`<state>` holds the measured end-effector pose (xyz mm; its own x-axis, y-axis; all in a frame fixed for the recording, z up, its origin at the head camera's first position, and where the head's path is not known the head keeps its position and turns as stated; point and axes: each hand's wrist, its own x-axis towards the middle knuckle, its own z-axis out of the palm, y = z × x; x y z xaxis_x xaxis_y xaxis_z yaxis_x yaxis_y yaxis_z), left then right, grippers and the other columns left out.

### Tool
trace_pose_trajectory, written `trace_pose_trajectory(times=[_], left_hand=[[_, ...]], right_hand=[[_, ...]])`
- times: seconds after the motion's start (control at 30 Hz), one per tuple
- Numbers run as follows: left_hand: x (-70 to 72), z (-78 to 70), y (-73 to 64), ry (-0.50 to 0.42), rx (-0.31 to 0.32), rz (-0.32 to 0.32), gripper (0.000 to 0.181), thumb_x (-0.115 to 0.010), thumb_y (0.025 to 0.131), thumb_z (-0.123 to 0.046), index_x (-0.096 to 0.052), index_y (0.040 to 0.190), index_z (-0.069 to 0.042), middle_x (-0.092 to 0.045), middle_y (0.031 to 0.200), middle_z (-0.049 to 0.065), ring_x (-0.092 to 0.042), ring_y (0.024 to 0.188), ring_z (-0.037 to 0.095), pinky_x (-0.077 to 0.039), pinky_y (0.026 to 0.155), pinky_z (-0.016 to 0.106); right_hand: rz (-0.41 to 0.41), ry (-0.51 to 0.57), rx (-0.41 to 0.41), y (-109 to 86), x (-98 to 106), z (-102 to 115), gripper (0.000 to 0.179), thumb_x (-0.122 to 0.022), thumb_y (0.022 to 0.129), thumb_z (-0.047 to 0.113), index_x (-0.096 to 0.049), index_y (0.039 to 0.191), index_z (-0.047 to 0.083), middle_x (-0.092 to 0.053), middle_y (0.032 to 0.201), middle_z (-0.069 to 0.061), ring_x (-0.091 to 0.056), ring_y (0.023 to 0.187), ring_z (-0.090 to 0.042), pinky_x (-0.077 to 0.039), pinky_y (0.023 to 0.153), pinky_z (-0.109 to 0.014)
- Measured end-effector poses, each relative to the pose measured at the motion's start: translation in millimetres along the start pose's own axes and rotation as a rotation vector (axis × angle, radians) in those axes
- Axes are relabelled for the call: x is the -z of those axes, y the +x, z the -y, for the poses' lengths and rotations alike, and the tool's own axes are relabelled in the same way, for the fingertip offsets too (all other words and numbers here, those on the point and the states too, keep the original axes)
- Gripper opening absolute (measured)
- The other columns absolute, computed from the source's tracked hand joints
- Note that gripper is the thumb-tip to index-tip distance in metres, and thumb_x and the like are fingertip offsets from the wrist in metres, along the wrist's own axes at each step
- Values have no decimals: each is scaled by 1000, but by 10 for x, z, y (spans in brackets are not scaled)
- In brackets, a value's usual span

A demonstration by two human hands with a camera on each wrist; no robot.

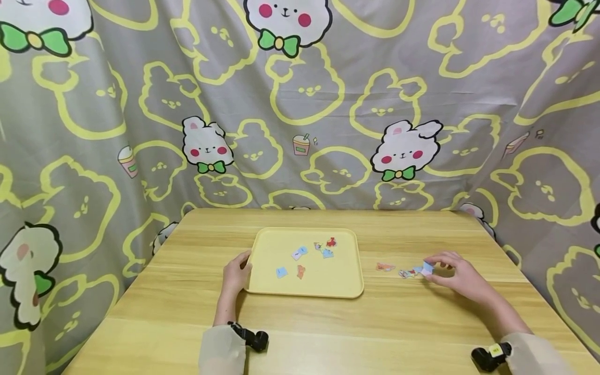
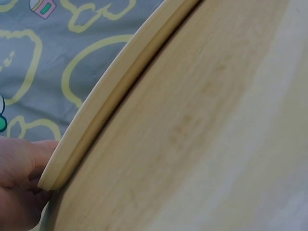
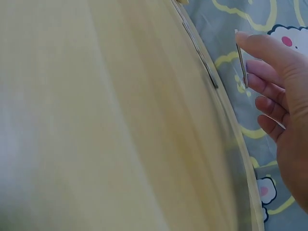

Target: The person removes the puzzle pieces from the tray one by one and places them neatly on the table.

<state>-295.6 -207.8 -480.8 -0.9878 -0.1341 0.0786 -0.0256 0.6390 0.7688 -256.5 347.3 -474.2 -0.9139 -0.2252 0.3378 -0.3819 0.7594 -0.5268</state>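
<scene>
My left hand [image 1: 236,271] grips the left edge of a pale yellow tray [image 1: 304,290]. In the left wrist view its fingers curl round the tray's corner. On the tray lie several small printed pieces, among them a blue piece [image 1: 281,272], an orange piece [image 1: 301,271] and a red piece [image 1: 331,242]. My right hand [image 1: 461,276] pinches a thin, flat blue and pink puzzle piece [image 1: 427,267] between thumb and fingers, right of the tray. In the right wrist view that puzzle piece [image 3: 242,62] shows edge-on, raised over the table.
Beside the right fingertips lie more flat pieces [image 1: 409,273] on the wooden table [image 1: 328,333]. An orange piece [image 1: 385,266] sits between them and the tray. A patterned curtain [image 1: 300,109] hangs round the table's back and sides.
</scene>
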Motion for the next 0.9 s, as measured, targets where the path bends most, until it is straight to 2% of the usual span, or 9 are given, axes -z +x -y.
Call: trace_pose_trajectory(times=[0.53,0.9], left_hand=[[14,-32,6,7,-4,-9,44,-53,98,-5,-50,141,-1,-50,144,23,-40,138,45,-36,115,56],[8,-27,-8,13,4,-13,44,-53,98,-5,-51,141,-2,-50,144,22,-40,138,45,-35,116,57]], right_hand=[[20,-43,-13,-52,132,-160,36,-79,82,28,-70,115,14,-61,113,-3,-45,91,7,-44,72,-21],[13,-73,29,-47,195,-207,37,-81,80,26,-71,112,12,-64,113,-7,-43,95,13,-45,75,-19]])
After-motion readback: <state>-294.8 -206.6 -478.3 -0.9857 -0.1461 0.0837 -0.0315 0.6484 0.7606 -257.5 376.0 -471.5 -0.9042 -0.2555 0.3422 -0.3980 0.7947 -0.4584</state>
